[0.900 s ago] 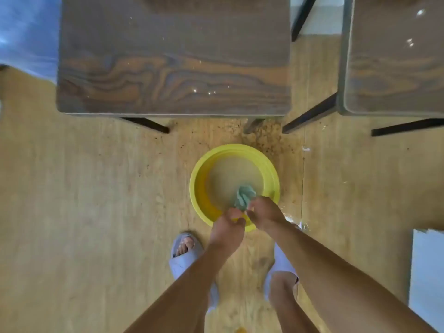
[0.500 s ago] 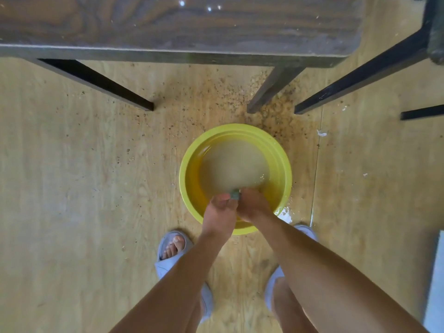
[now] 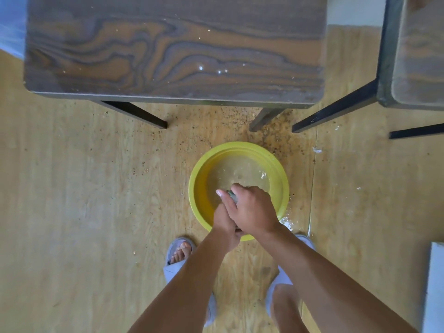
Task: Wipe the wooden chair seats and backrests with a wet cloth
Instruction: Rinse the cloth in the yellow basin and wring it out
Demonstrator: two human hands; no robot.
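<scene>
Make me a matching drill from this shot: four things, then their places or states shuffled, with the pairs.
1. basin
2. cloth
3. chair seat
4. right hand

A. squeezed between both hands
B. on the floor, holding murky water
C. speckled with white flecks
D. lying over the left hand

Pairs: 1-B, 2-A, 3-C, 4-D

arms [image 3: 192,284]: bare, no sleeves | feet: pale grey open-toe slides [image 3: 176,257] | no rings/watch vis.

Chair seat [image 3: 173,46] dark-grained wood, slightly glossy; basin [image 3: 197,188] smooth yellow plastic, probably; floor [image 3: 72,188] matt wood-look.
</scene>
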